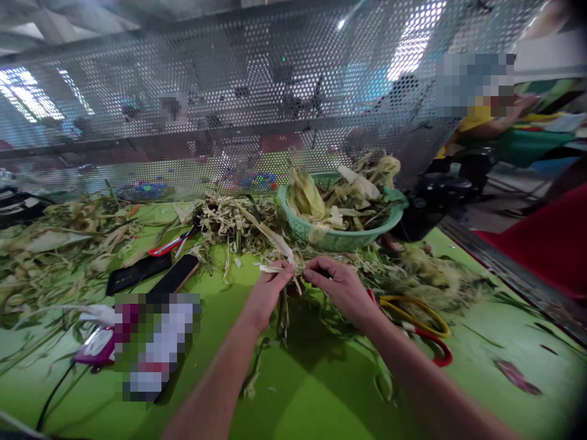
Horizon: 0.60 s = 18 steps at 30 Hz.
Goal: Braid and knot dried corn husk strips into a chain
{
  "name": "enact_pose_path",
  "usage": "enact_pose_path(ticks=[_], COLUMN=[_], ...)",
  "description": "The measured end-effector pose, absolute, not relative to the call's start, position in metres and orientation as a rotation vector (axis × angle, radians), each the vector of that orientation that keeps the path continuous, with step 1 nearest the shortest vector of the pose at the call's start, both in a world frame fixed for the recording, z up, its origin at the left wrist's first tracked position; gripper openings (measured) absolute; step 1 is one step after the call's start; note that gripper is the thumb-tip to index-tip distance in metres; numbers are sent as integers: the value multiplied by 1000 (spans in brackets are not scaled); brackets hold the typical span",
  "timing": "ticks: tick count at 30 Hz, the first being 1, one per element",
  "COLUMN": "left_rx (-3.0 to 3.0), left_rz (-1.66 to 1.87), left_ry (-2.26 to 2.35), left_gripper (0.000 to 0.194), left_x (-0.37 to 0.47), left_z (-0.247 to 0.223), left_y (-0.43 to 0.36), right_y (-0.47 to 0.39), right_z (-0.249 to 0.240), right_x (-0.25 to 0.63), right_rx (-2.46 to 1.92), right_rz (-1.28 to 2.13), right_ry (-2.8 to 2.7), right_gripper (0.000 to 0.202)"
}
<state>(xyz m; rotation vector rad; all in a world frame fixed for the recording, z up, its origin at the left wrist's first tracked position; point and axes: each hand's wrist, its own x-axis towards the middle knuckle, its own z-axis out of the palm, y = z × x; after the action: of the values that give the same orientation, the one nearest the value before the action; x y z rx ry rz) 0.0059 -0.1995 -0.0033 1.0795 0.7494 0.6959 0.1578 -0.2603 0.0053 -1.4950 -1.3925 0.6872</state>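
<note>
Pale dried husk strips (275, 239) stick up and out from the fingers of my left hand (271, 292), which is closed on them near the middle of the green table (275, 403). Darker stalks hang below that hand. My right hand (337, 282) is just to the right, its thumb and fingertips pinched together close to the strips; what it holds, if anything, is too small to make out. Behind both hands lies a pile of shredded husk (233, 226).
A green basket (343, 239) of husks stands behind. Scissors (435, 324) lie at the right, beside fluffy fibres (440, 278). Phones (177, 276), a red cutter (170, 243) and a purple device (98, 345) lie left. A perforated metal screen (206, 110) rises behind; a person sits beyond, upper right.
</note>
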Motion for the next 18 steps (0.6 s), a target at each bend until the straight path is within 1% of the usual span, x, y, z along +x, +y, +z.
enact_pose_path(ticks=[3,6,12,18], left_rx=[1291,1343,1225,1121], left_rz=[687,705,789,826], left_ry=[717,726,654,629], left_gripper=[31,31,37,33], left_x=[3,2,6,7], left_z=[2,3,-6,-11], left_y=[-200,-201,-201,-199], right_y=[-261,-260,-256,-257], right_z=[4,-1,-6,-2], right_x=[157,158,160,161], right_rx=[-1505,-1492,-1406,-1372], right_rz=[696,705,809,849], right_ry=[-1369,-1348,-1238,-1221], right_gripper=[23,24,23,22])
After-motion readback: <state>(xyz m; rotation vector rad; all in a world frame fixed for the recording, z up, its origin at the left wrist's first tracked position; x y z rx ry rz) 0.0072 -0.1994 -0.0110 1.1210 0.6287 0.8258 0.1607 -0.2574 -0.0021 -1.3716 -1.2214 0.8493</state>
